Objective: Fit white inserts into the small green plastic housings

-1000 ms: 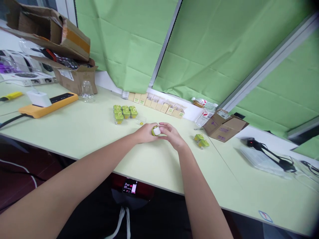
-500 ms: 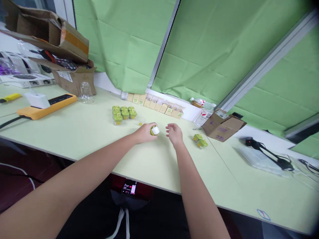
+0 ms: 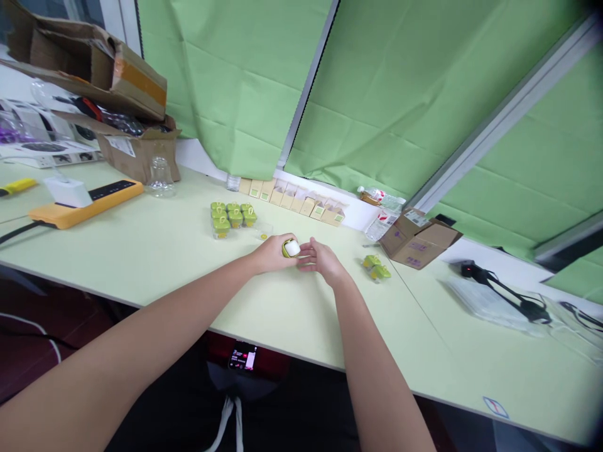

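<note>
Lying at far left of the pale table (image 3: pixel 282 307): yellow-handled tool (image 3: pixel 19 186), then orange power strip (image 3: pixel 51 215) with white adapter (image 3: pixel 68 191) plugged in. Behind the strip, two brown cartons (image 3: pixel 141 88), one stacked on the other, clear jar (image 3: pixel 161 181) just beside the lower one. Next, a tight cluster of green-lidded cups (image 3: pixel 234 216), clear cup (image 3: pixel 264 231) with a yellow spot near them. Row of small cardboard boxes (image 3: pixel 299 201) runs along the wall behind.

Left hand (image 3: pixel 273 253): wrapped firmly round a green-and-white piece (image 3: pixel 292 248), white end facing the right hand. Piece is held over the table, near the front of the clear cup. Right hand (image 3: pixel 323 260): fingers loosely extended and slightly spread, nothing visible in its grip. Fingertips right up at the white end; can't tell if they touch.

Right of that, a smaller green-lidded group (image 3: pixel 377 268) on the table, then clear bottle (image 3: pixel 382 225) near an open carton (image 3: pixel 419 240). Far right: black strapped device (image 3: pixel 509 292) on clear plastic packaging (image 3: pixel 475 301).
</note>
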`<state>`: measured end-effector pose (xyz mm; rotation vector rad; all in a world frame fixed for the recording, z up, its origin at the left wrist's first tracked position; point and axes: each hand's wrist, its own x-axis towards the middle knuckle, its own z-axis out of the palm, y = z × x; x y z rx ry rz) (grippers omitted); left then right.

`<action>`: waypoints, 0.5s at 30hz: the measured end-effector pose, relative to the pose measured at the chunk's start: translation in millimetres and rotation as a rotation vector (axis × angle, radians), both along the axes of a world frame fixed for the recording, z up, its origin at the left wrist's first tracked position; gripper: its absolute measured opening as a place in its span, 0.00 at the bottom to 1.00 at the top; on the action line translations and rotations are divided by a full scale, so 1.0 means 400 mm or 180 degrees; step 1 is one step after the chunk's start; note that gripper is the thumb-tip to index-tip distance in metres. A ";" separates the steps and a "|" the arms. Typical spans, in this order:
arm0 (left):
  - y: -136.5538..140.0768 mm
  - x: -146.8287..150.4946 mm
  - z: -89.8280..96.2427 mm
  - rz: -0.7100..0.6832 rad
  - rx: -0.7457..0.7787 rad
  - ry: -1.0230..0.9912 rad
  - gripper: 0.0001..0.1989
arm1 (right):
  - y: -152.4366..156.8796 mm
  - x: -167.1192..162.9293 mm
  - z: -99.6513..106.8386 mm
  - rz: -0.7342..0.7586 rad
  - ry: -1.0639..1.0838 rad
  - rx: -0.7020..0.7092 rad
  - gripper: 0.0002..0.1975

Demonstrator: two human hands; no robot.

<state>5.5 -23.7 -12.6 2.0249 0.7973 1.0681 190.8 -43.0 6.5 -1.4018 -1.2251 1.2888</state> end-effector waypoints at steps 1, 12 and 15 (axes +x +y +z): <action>-0.001 0.002 0.002 -0.0022 0.0027 -0.0018 0.14 | -0.002 -0.003 -0.003 0.0189 0.0076 -0.0113 0.18; -0.001 0.009 0.016 0.0402 0.1239 -0.0212 0.28 | -0.031 -0.052 0.007 0.1126 0.1198 -0.0588 0.14; -0.012 0.007 0.027 0.0336 0.1388 -0.0106 0.30 | -0.033 -0.047 0.007 0.1095 0.1335 -0.0356 0.12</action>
